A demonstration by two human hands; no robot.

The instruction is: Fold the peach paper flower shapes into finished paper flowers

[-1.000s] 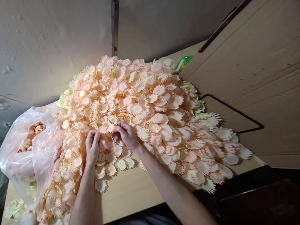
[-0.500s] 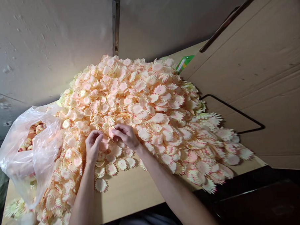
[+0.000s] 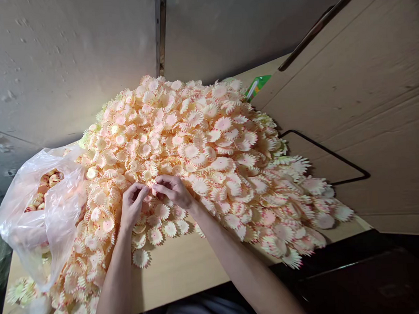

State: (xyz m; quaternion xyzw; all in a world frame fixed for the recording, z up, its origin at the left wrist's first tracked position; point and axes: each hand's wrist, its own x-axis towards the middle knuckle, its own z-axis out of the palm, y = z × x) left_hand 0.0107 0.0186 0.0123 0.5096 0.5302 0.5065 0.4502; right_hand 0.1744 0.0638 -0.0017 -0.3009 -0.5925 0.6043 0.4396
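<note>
A large heap of pale pink and cream artificial flower pieces [image 3: 195, 153] with fringed edges spreads over the table. At its front side my left hand [image 3: 133, 204] and my right hand [image 3: 174, 192] come close together, the fingertips of both pinched. Between them is one small pale flower piece [image 3: 150, 188], mostly covered by the fingers. Loose fringed discs [image 3: 155, 235] lie on the wood just below my hands.
To the left, a translucent plastic bag [image 3: 19, 184] holds several round red-and-cream bundles [image 3: 50, 178]. On the right stands a cardboard sheet [image 3: 366, 99] with a black wire handle [image 3: 329, 149]. A green packet [image 3: 257, 88] lies behind the heap.
My hands have drawn closer together. The left has shifted slightly right, and the flower piece held in the right has moved a little left and down, to the left fingertips.
</note>
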